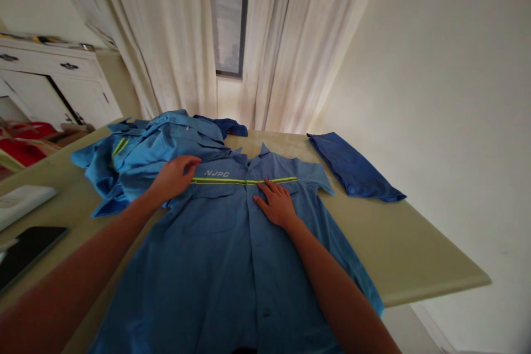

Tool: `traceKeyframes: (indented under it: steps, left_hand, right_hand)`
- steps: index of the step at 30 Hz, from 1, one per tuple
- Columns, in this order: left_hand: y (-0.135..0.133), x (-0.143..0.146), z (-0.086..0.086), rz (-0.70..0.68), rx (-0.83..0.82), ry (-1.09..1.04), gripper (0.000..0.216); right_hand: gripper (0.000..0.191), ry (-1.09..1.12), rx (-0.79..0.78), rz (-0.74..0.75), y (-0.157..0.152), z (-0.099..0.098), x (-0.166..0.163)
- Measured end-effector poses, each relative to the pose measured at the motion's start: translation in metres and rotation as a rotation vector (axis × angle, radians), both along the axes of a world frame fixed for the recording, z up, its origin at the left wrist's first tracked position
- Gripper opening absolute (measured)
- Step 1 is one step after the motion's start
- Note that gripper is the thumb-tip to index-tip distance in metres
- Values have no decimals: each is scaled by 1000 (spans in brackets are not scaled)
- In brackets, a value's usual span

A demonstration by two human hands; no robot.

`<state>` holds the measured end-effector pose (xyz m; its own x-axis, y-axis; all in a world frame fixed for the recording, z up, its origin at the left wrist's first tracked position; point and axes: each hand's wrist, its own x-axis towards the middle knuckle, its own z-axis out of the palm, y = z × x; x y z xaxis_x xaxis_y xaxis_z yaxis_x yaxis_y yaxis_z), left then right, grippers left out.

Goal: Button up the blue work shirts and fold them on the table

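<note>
A blue short-sleeved work shirt (219,215) lies spread front side up, its collar pointing away from me. Across its chest run a yellow-green stripe and the white letters NJPC. My right hand (276,204) rests on the shirt front beside the button placket, fingers spread and touching the stripe. Over the shirt's left shoulder area is my left hand (175,178), its fingers loosely bent with a gap to the thumb; nothing shows in it. Just beyond that hand sits a crumpled heap of blue work clothes (166,138), which hides the shirt's left sleeve.
A folded dark blue garment (352,168) lies along the right side of the table (423,254). Another dark blue piece (232,126) is behind the heap. At left are a black phone (31,251) and a white box (25,202). Curtains (166,27) hang behind; a wall stands right.
</note>
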<state>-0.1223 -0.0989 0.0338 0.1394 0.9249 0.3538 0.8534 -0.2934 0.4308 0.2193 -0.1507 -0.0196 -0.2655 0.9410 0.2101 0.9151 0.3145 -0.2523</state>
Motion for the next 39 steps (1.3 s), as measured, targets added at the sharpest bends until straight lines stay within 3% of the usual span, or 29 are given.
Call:
traceKeyframes:
  steps: [4, 8, 11, 14, 17, 20, 22, 25, 29, 31, 34, 39]
  left_hand:
    - [55, 63, -10, -23, -220, -252, 44]
    - [92, 92, -10, -101, -367, -396, 53]
    - [93, 96, -10, -270, -437, -493, 57]
    - [80, 95, -21, -376, -488, -667, 48]
    - [67, 98, -37, -347, -485, -836, 41]
    - [60, 105, -42, -261, -313, -770, 39]
    - [59, 109, -35, -245, -169, -684, 31]
    - [59, 110, -11, -263, -21, -716, 24]
    - [53, 100, 28, -432, 17, -656, 31]
    - [48, 94, 41, -528, -11, -572, 42]
    - [41, 89, 49, -616, -72, -509, 55]
    - [38, 89, 48, -615, -164, -508, 43]
  right_hand:
    - [53, 23, 18, 17, -2, -1, 2]
    - [51, 65, 25, 44, -1, -3, 6]
    - [54, 141, 13, 43, 1, -4, 10]
    - [57, 260, 5, -18, 6, -4, 11]
    - [54, 317, -3, -56, 8, -3, 12]
    - [53, 323, -13, -60, 9, -2, 12]
    - [52, 357, -13, -65, 8, -2, 13]
    - [49, 458, -17, -95, 10, -2, 12]
    - [50, 598, -63, -234, 34, 3, 14]
    - [55, 640, -9, -300, 59, 12, 17]
    - [53, 632, 126, -266, 101, 30, 21]
    - [52, 424, -63, -88, 142, 39, 18]
